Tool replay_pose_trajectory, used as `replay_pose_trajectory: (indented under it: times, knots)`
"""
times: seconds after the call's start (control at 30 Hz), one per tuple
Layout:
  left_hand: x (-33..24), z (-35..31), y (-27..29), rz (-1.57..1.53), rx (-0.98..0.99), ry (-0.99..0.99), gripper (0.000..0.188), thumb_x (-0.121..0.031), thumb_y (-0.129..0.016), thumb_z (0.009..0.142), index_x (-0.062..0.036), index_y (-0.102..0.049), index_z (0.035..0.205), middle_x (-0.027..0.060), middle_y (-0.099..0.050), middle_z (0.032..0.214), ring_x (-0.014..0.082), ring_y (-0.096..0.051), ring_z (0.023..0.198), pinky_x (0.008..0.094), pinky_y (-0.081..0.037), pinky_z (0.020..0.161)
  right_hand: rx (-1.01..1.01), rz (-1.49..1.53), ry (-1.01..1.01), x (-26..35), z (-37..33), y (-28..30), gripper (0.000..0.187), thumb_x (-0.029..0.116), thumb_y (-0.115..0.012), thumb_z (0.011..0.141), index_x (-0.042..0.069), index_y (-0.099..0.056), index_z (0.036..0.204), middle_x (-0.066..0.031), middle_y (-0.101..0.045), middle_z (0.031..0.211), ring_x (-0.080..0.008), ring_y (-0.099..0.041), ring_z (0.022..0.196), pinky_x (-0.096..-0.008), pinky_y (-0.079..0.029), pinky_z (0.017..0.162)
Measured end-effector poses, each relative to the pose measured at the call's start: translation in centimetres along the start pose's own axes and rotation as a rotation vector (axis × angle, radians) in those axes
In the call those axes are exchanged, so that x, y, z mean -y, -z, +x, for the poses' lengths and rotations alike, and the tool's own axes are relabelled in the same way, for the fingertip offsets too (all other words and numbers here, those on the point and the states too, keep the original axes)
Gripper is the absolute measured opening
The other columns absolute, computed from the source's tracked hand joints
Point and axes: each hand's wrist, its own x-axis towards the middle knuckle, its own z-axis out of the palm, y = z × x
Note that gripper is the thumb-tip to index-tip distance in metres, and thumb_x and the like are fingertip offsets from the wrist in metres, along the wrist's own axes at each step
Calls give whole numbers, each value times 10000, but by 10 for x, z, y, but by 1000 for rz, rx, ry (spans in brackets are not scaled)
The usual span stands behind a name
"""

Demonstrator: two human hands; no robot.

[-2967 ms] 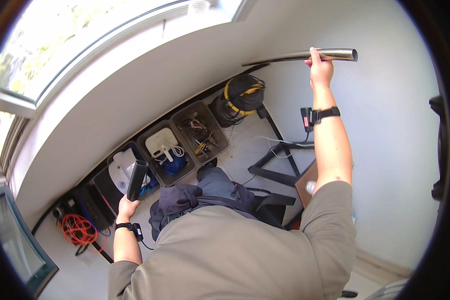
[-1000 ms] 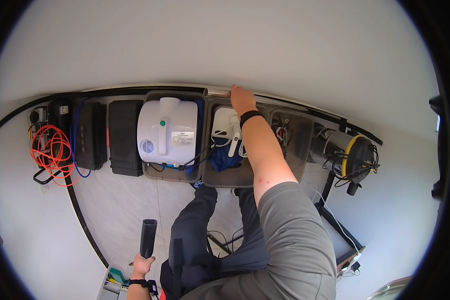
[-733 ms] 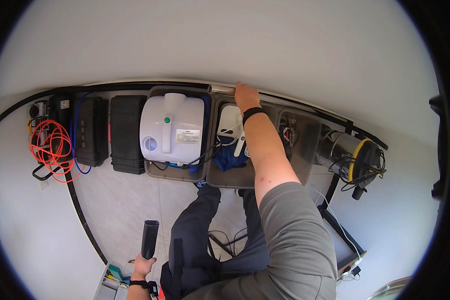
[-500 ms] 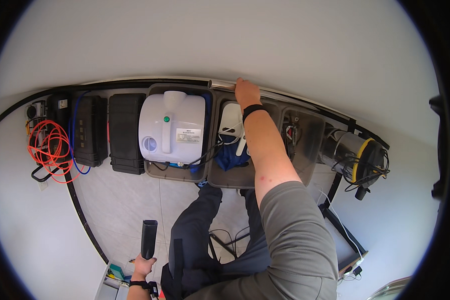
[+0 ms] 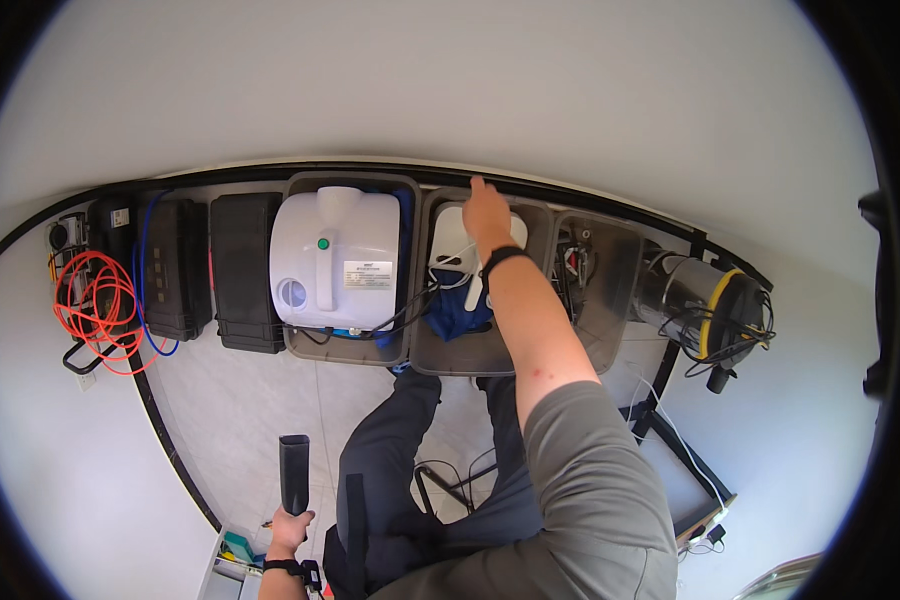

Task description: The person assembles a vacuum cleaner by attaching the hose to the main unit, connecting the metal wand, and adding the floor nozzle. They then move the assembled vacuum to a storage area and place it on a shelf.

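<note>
My right hand [image 5: 486,212] reaches out over the back edge of a grey plastic bin [image 5: 470,362], beside the black rail along the wall. Its fingers point toward the rail, with nothing visible in them. In the bin below lie a white appliance part [image 5: 454,228], a white cable and a blue cloth or bag [image 5: 458,312]. My left hand [image 5: 290,528], low at the left, is wrapped round the end of a black flat nozzle [image 5: 294,475], which stands out forward from the fist.
A white machine with a green button [image 5: 358,240] fills the bin left of centre. Farther left are black hard cases [image 5: 245,270] and a coiled red hose [image 5: 95,300]. A steel and yellow vacuum canister [image 5: 705,300] lies at the right, beyond a bin of tools [image 5: 600,330].
The shiny metal tube that my right hand held along the rail is out of sight. That hand has come slightly nearer me. My left hand keeps hold of the nozzle.
</note>
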Motion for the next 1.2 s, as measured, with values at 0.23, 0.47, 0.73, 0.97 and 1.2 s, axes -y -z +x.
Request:
replay_pose_trajectory:
  times: [0.23,0.47,0.73,0.97,1.2]
  knots:
    - [-20,-25,6,-38,4,-113,254,-149,-700,669,15,-582,824,77,-595,638,181,-568,553,331,-459,534,20,473,-9,-35,-138,19,288,155,-589,801,39,-575,1064,-141,-642,847,-328,-625,814,-394,-495,726]
    - [-38,-61,23,-93,7,-227,197,-132,-662,668,2,-577,785,55,-572,609,155,-553,550,322,-438,524,216,489,-117,-51,-251,104,295,168,-631,789,36,-568,1045,-96,-642,795,-261,-628,776,-360,-486,711]
    - [-56,-109,52,-48,-17,-485,238,-139,-658,664,14,-569,823,67,-579,635,176,-556,574,346,-451,544,307,264,-42,-67,-342,219,291,248,-653,761,45,-623,968,-137,-661,906,-296,-628,869,-375,-490,778]
    - [-50,-189,58,-47,-185,-657,404,-129,-656,679,2,-543,1044,151,-619,851,268,-607,812,384,-484,731,377,244,139,-75,-376,244,300,279,-637,766,43,-639,953,-158,-661,938,-308,-624,906,-388,-492,790]
    - [4,-248,82,-213,-367,-695,597,-365,-722,763,8,-512,1179,197,-627,1043,308,-601,990,376,-470,847,558,373,-1,-67,-408,218,250,250,-649,765,24,-635,872,-88,-651,735,-192,-616,657,-336,-494,613]
